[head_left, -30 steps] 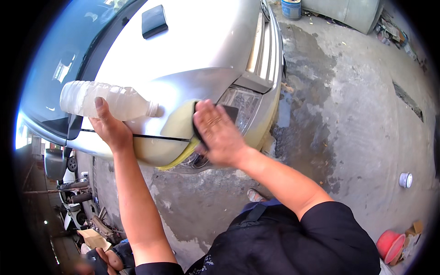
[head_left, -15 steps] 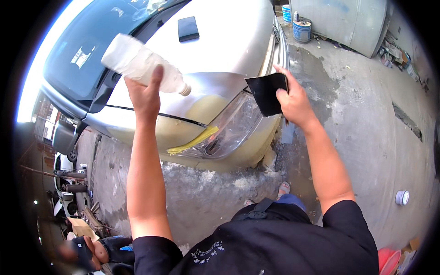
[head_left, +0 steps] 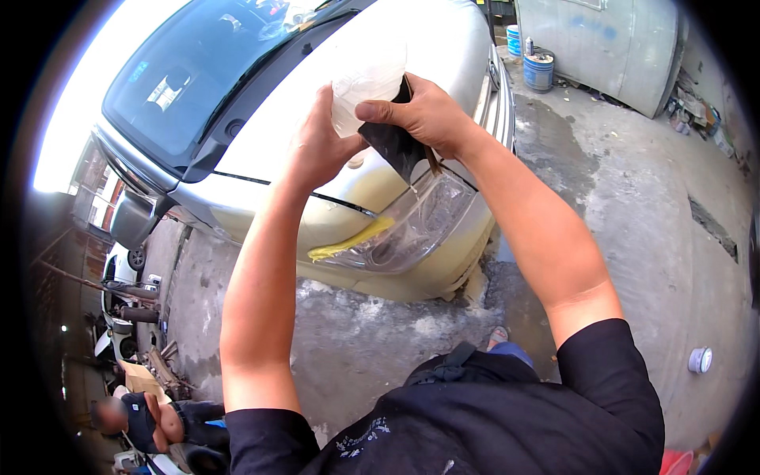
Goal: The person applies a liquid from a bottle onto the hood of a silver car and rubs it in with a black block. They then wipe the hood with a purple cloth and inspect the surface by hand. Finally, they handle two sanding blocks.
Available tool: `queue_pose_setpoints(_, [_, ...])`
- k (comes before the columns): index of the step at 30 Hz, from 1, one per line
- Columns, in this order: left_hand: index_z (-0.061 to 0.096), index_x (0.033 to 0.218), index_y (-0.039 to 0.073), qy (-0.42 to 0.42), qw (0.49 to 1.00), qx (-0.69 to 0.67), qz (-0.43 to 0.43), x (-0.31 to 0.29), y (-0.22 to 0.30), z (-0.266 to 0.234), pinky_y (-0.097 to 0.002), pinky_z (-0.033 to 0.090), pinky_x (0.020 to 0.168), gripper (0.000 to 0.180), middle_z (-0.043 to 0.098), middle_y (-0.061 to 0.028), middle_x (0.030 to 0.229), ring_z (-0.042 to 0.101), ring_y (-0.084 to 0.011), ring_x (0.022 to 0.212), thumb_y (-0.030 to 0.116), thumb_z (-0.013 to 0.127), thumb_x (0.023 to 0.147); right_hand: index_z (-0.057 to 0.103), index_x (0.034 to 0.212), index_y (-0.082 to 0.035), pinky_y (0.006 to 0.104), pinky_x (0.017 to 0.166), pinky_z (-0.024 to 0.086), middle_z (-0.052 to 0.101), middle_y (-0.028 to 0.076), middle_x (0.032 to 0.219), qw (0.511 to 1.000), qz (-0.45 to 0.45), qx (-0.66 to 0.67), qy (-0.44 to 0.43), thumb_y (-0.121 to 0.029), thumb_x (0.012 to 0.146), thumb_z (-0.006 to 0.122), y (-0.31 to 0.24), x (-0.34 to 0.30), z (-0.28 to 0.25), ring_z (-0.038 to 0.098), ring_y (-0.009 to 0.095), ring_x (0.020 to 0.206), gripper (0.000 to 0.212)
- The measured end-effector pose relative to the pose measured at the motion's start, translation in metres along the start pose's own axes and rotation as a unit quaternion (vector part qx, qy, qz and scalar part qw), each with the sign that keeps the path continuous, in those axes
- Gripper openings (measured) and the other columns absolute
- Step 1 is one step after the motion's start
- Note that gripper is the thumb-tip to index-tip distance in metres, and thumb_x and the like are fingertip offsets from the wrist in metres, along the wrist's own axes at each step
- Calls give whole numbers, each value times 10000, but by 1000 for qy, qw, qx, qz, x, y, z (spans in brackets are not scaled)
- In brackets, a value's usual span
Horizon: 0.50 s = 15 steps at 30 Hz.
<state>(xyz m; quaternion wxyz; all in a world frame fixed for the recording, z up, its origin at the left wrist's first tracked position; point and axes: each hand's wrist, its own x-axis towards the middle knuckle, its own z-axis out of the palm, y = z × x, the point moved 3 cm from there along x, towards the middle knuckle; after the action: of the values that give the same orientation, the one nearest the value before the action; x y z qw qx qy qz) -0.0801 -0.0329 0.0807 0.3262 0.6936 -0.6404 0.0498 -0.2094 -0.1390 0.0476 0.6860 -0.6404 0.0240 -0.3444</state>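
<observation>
Apparently mid-job: left hand (head_left: 323, 152) clasps the bottle (head_left: 370, 67), right hand (head_left: 437, 119) pinches the dripping black sheet (head_left: 393, 148) just beside it, upper centre. Headlight (head_left: 423, 223) already film-covered; yellowish fender (head_left: 321, 218), mid-frame, looks unfinished, patchy.

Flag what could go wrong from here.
1. The translucent bottle could crumple or slip if the left hand squeezes unevenly.
2. The black sheet, pinched by the right hand, might drip onto the film-covered headlight; a pale streak below the sheet looks like liquid.
3. Dark, damp-looking concrete by the foot may be slippery.
</observation>
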Motion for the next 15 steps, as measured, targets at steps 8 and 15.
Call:
queue_pose_setpoints(8, [248, 1448, -33, -133, 916, 377, -27, -70, -59, 38, -487, 123, 1151, 798, 204, -235, 1520, 139, -356, 1434, 541, 439, 927, 592, 1149, 3, 276, 851, 507, 666, 71, 1058, 992, -48, 63, 95, -351, 744, 810, 24, -4, -30, 624, 141, 946, 581])
queue_pose_setpoints(15, [237, 1446, -48, -166, 873, 459, -19, -57, -30, 127, -512, 64, 1160, 727, 217, -233, 1512, 130, -361, 1432, 472, 378, 957, 594, 1143, 3, 273, 850, 505, 663, 74, 1061, 992, -74, 35, 98, -466, 732, 787, 35, -20, -61, 621, 138, 963, 653])
